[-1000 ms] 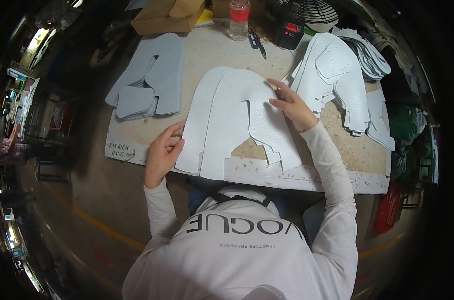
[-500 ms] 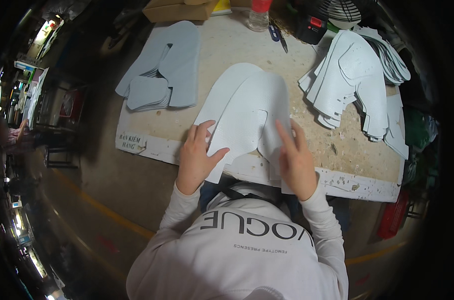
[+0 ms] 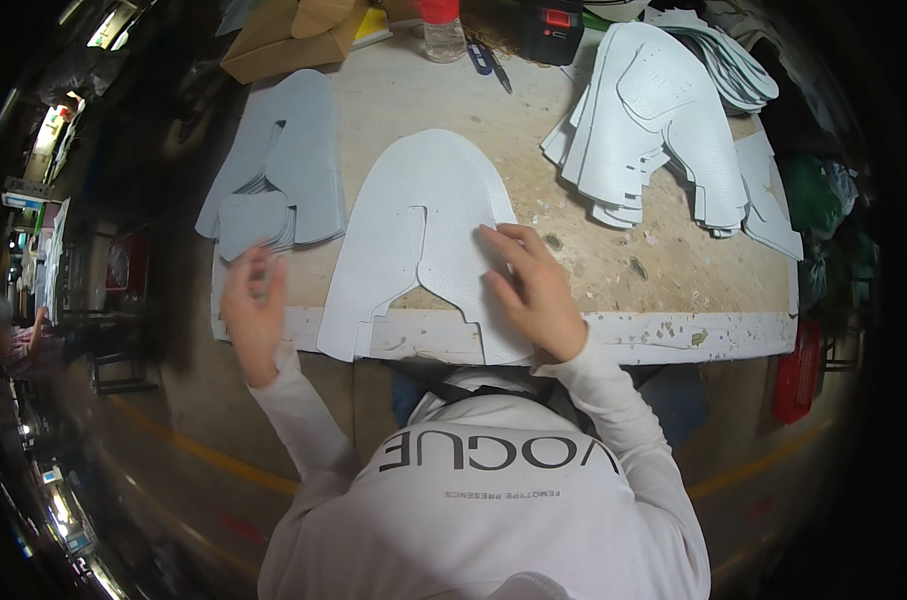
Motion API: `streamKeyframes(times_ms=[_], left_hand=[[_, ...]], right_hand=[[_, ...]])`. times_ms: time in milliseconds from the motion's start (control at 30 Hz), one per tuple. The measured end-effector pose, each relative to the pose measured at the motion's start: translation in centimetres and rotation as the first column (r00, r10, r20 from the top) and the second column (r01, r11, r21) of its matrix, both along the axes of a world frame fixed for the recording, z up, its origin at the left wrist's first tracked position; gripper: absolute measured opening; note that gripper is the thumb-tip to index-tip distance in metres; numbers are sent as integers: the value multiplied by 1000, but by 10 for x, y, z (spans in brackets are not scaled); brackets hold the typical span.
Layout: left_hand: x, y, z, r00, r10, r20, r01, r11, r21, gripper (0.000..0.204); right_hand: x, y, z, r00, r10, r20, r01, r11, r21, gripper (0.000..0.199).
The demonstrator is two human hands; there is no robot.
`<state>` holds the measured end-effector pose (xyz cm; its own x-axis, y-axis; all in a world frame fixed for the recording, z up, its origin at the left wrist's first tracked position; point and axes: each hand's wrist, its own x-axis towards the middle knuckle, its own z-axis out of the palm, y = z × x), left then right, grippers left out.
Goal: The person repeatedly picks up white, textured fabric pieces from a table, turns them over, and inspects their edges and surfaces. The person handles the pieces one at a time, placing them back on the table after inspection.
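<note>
A white, U-shaped cut piece that looks like a shoe upper (image 3: pixel 373 240) lies flat in front of me at the table's near edge. A second layer shows along its right side. My right hand (image 3: pixel 538 290) rests on that right side, fingers apart and fingertips on the surface. My left hand (image 3: pixel 255 315) is off the white piece, slightly blurred, its fingers loosely spread. Its fingertips are at the lower edge of a small stack of rounded grey pieces (image 3: pixel 255 220); whether they touch is unclear. Under and behind that small stack lies a pile of grey U-shaped pieces (image 3: pixel 313 150).
A fanned pile of white U-shaped pieces (image 3: pixel 663 110) lies on the right of the table (image 3: pixel 453 100). At the back are a cardboard box (image 3: pixel 293 45), a red-capped jar (image 3: pixel 441 35), a pen (image 3: pixel 501 75), a blue cutter (image 3: pixel 478 57) and a black-and-red battery pack (image 3: pixel 550 28).
My left hand has let go of the white piece and moved left to the small grey stack. The two offset white pieces now overlap more closely. My view has shifted too.
</note>
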<state>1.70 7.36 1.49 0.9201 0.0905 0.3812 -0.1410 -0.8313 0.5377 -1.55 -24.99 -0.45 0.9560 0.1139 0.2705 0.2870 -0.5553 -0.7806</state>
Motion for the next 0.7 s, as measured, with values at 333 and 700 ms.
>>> streamKeyframes(times_ms=[333, 700], left_hand=[[70, 91, -28, 950, 304, -68, -292, 944, 154, 59], [69, 76, -20, 928, 370, 45, -369, 895, 249, 49]], right_hand=[[36, -66, 27, 997, -11, 80, 24, 987, -160, 28], [172, 13, -32, 980, 124, 155, -54, 917, -395, 42]])
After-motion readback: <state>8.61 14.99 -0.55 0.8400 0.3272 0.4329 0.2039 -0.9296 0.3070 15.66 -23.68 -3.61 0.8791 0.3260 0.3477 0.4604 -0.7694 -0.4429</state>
